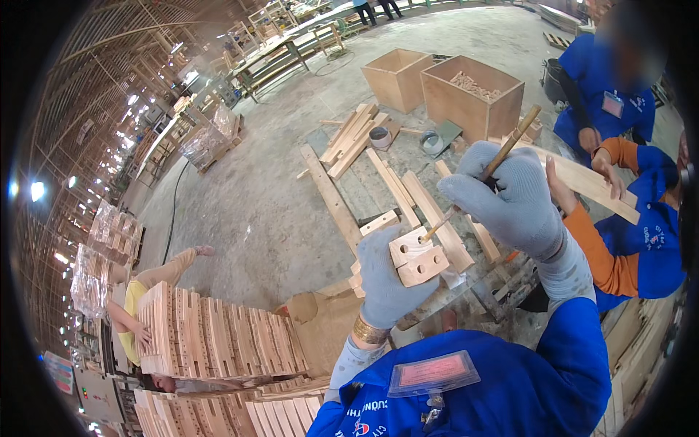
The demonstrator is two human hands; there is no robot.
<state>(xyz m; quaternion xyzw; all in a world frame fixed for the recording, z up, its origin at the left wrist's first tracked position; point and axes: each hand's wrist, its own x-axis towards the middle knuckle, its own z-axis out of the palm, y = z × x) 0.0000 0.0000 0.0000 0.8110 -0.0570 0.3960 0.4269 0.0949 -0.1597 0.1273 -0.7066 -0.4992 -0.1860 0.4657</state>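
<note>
My left hand [393, 280], in a grey glove, is closed round two pale wooden blocks [424, 270] held side by side, their ends facing up with round drilled holes. Above them, my right hand [510, 197], also gloved in grey, grips a thin brown wooden stick [512, 142]. The stick slants down to the left, and its lower tip is at a hole in the upper block. Whether the tip is inside the hole or only touching its rim, I cannot tell.
Wooden strips [393, 186] and two round cans [431, 141] lie ahead. Beyond them stands a wooden bin [473, 95] of small wood pieces. Co-workers sit close at right, one holding a board [590, 182]. Stacked drilled wood parts [218, 331] rise at left, beside another person.
</note>
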